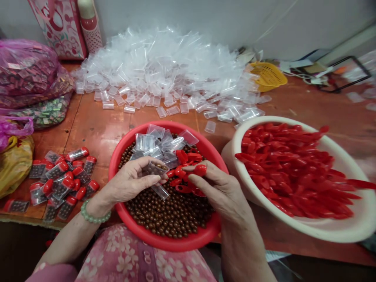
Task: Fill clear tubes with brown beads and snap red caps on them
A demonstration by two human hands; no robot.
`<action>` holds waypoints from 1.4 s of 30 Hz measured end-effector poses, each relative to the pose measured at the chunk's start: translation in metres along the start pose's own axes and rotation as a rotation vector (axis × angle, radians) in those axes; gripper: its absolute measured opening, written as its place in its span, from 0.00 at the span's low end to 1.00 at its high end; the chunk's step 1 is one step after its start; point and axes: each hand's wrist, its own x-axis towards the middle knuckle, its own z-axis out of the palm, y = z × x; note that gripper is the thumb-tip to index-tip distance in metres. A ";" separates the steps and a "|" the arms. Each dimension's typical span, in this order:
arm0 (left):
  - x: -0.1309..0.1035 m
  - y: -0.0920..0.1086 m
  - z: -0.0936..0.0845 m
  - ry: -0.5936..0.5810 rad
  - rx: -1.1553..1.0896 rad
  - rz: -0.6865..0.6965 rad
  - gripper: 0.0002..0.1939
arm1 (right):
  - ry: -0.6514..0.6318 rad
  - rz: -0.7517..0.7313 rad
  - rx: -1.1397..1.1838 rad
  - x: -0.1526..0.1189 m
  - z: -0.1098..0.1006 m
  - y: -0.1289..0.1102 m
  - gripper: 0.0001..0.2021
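My left hand (136,176) is closed around a clear plastic case (155,169) with brown beads inside. Pinched in my right hand (219,186) is a red plastic cap (200,170), a short gap to the right of the case. Both hands are over a red basin (176,246) of small brown beads (173,217). Empty clear cases (148,143) lie on the beads at the back of the basin, and loose red caps (188,156) sit between my hands. My fingers partly hide the held case.
A white tub (296,231) of red plastic pieces (293,172) stands right of the basin. Filled, red-capped cases (60,186) lie at left. Behind is a heap of clear cases (167,66), with a yellow basket (268,76). Plastic bags (29,74) line the left side.
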 end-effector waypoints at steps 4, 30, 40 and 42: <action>0.000 0.000 0.002 0.015 -0.003 -0.020 0.18 | 0.099 0.085 0.098 0.002 0.005 -0.005 0.09; 0.006 -0.018 0.025 0.157 0.132 0.024 0.10 | 0.004 0.095 0.244 -0.007 0.036 -0.016 0.25; 0.011 -0.020 0.025 0.193 0.123 0.027 0.09 | 0.207 -0.014 0.145 -0.006 0.042 -0.016 0.16; 0.011 -0.019 0.025 0.202 0.156 0.030 0.09 | 0.168 -0.026 0.107 -0.009 0.043 -0.014 0.19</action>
